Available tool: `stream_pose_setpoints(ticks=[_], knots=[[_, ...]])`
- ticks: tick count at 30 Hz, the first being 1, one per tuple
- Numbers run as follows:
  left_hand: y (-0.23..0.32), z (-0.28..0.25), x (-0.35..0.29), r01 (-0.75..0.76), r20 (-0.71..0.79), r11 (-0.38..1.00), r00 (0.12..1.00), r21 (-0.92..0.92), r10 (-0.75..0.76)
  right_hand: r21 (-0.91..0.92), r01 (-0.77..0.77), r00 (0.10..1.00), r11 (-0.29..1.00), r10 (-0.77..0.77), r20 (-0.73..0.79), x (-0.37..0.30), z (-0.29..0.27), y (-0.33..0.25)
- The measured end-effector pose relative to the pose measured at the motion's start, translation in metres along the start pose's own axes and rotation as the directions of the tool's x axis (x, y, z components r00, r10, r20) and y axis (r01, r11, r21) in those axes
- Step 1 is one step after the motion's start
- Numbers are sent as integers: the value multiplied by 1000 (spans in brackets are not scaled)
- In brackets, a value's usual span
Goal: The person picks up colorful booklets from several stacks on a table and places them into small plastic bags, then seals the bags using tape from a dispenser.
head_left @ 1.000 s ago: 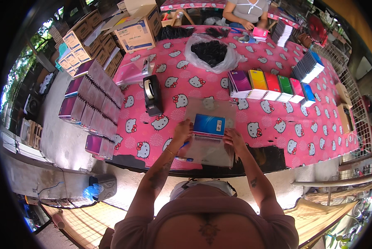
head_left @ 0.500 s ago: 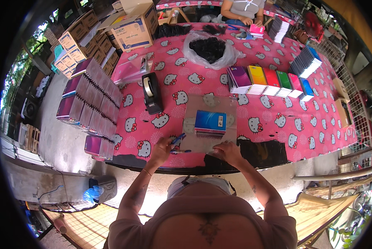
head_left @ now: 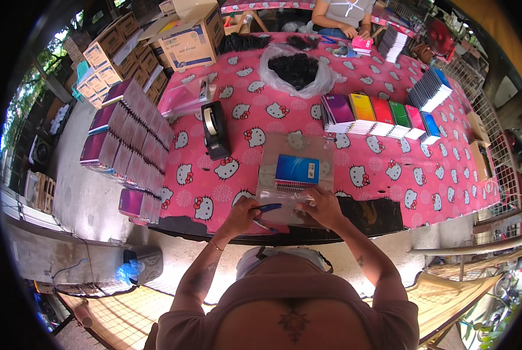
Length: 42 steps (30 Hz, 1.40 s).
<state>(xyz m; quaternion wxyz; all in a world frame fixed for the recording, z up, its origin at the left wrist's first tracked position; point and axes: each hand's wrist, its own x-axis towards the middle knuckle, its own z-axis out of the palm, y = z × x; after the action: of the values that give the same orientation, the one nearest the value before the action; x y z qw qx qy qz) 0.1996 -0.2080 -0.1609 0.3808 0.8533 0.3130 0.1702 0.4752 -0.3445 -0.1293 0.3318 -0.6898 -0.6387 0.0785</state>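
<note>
A short stack of small spiral notebooks (head_left: pixel 296 169), blue cover on top, lies on a clear plastic sheet (head_left: pixel 271 153) near the table's front edge. My left hand (head_left: pixel 241 216) is closed round a blue tool (head_left: pixel 268 207) with two spread arms; its exact kind is unclear. The tool's arms point right, over the sheet's near part. My right hand (head_left: pixel 324 207) is at the stack's near right corner, with thumb and fingers pinching the plastic, which looks lifted and creased there.
A black tape dispenser (head_left: pixel 215 131) stands left of the sheet. Tall notebook stacks (head_left: pixel 124 146) line the left edge; a row of coloured notebooks (head_left: pixel 380 116) stands at the right. Beyond are a plastic bag of black pieces (head_left: pixel 296 71), a carton (head_left: pixel 191 44) and a person's hands (head_left: pixel 354 32).
My left hand has moved right with the blue tool, over the plastic sheet. My right hand has shifted slightly up, closer to the notebook stack.
</note>
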Motion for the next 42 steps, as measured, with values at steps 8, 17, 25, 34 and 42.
stream_pose_setpoints(ticks=[8,17,25,34,42], knots=[[-9,-5,85,102,-32,822,989,-560,-145,125,-109,994,986,108,13,43,-22,46],[-33,10,108,256,41,666,947,-700,-320,-334,2,994,943,-37,-98,11,37,-29],[31,4,213,-207,-278,968,947,-139,162,-334,-105,992,937,75,-103,16,53,-32],[6,52,300,-593,218,734,805,330,552,-352,-87,995,932,65,-74,18,51,-32],[24,39,294,-565,188,742,823,360,536,-343,-46,997,938,22,-74,15,47,-30]])
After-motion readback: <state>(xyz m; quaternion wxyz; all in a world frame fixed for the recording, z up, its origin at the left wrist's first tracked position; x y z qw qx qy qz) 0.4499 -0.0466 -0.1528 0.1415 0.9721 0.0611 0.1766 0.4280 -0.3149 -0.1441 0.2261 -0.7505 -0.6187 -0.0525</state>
